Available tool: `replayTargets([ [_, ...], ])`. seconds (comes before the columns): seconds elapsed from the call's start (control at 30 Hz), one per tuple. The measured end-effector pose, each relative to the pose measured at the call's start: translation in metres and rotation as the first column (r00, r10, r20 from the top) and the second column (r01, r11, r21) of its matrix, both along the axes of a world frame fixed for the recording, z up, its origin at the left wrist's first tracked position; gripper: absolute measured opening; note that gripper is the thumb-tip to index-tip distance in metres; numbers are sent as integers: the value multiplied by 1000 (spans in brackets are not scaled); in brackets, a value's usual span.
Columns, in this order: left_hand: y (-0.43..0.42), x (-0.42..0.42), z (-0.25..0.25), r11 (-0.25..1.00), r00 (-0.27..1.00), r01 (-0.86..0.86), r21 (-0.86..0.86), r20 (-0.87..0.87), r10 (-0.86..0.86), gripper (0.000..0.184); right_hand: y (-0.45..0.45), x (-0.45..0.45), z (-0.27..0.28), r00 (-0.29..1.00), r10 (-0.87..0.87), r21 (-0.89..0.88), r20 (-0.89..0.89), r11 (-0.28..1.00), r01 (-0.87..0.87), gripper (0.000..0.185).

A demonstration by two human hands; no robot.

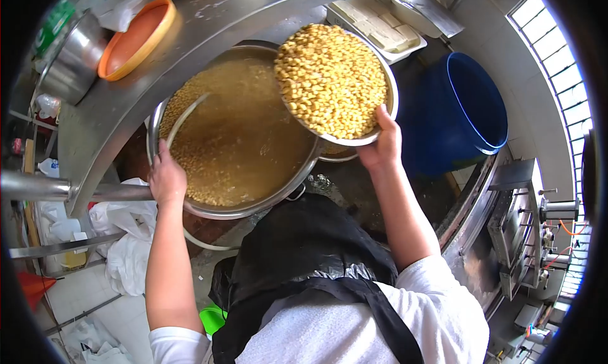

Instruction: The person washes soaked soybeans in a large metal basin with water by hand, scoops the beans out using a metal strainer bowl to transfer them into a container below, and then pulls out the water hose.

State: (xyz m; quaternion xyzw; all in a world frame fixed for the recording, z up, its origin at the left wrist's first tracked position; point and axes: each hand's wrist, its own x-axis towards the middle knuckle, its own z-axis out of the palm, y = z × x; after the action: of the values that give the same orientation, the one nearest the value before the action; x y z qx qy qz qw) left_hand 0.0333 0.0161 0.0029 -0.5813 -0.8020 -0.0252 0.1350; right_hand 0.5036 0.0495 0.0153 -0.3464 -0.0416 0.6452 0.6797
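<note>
1. The fingers of my right hand (385, 142) are partly curled, holding the bowl (394, 97) by its near right rim, thumb on top; it is heaped with kernels (332, 79).
2. The fingers of my left hand (169, 179) are closed over the hose (182, 120) at the left rim of the tub (244, 210); I can't make out whether they clasp the rim too.
3. The bowl hangs over the tub's right edge, partly past it. Heaped so high, it could shed kernels onto the floor (354, 202) with a small tilt outward.
4. One hand bears that load from one side, so my wrist could sag or the rim slip.
5. If my left fingers loosen, the hose could slide out of the cloudy water (247, 136).
6. Edges crowd me: the table (215, 9) curves beyond the tub, the drum (465, 104) stands right of the bowl, a tray (405, 50) lies just beyond, a second bowl (339, 159) sits lower down.
7. Open room lies leftward, above the water.
</note>
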Motion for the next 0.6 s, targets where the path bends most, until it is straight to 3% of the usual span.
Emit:
replayTargets([
  [0.2, 4, 5, -3, 1000, 1000, -14, -12, -27, 13, 52, 4, 111, -59, 981, -159, 4, 113, 987, 160, 50],
  [0.3, 4, -8, -7, 999, 999, -27, -43, -22, 26, 54, 8, 133, -97, 962, -179, -124, 207, 970, 208, 50],
  [0.43, 7, -15, -11, 999, 999, -37, -29, -7, 37, 56, 20, 156, -156, 955, -135, -271, 263, 940, 208, 55],
  [0.5, 7, -21, -13, 1000, 999, -29, -11, 18, 29, 57, 30, 158, -172, 951, -4, -379, 309, 917, 127, 57],
  [0.6, 4, -13, -9, 1000, 1000, -20, -11, -2, 20, 56, 80, 158, -222, 901, 56, -497, 429, 848, 184, 58],
])
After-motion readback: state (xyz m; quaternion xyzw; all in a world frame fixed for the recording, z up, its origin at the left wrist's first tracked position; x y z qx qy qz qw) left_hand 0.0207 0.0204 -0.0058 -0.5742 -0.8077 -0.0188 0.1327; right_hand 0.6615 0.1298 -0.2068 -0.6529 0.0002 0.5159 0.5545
